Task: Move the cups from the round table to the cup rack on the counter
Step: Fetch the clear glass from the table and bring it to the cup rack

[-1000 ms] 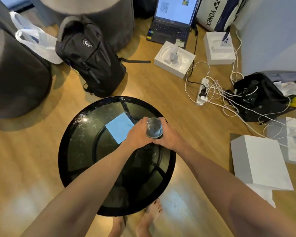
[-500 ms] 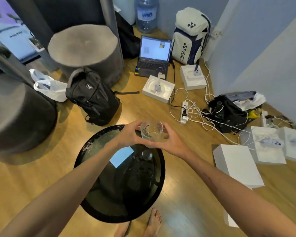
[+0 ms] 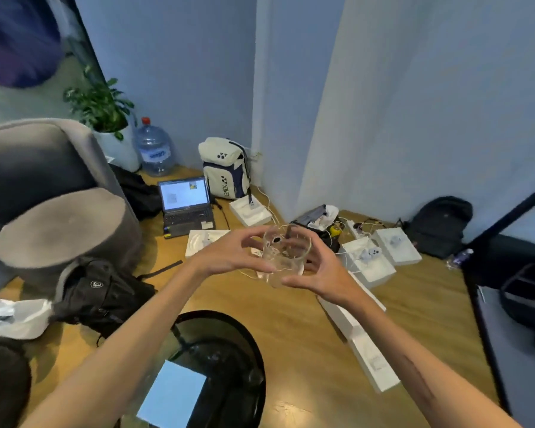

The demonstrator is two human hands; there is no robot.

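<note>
A clear glass cup is held in the air in front of me, well above the floor. My left hand grips its left side and my right hand cups its right side and base. The round black glass table lies below and behind the hands, at the bottom of the view, with a light blue sheet on it. No cup rack or counter can be made out.
On the wooden floor lie a black backpack, an open laptop, a white sports bag, several white boxes and tangled cables. Grey round seats stand left. A dark bench or frame stands right.
Both hands lifted the cup up off the table and carried it forward. The view swung upward, so the table dropped to the bottom and the walls came into sight.
</note>
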